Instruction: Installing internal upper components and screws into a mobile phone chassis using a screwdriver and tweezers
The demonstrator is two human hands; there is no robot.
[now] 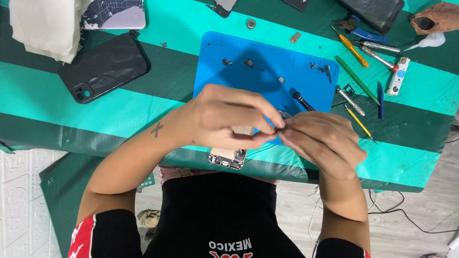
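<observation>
Both my hands meet over the near edge of a blue repair mat (248, 50). My left hand (224, 117) and my right hand (322, 141) pinch a tiny dark part (279, 128) between their fingertips. Under my left hand lies an opened phone body (229, 155) with its inner parts showing, mostly hidden by the hand. A black-handled screwdriver (302, 101) lies on the mat just beyond my right hand. Small screws and metal bits (248, 62) are scattered on the mat's far part.
A black phone case (103, 67) and a patterned phone back (114, 14) lie far left beside a white cloth (45, 24). Screwdrivers, a green stick and tweezers (358, 79) lie right of the mat. A green striped cover (62, 100) drapes the table; cables run on the floor.
</observation>
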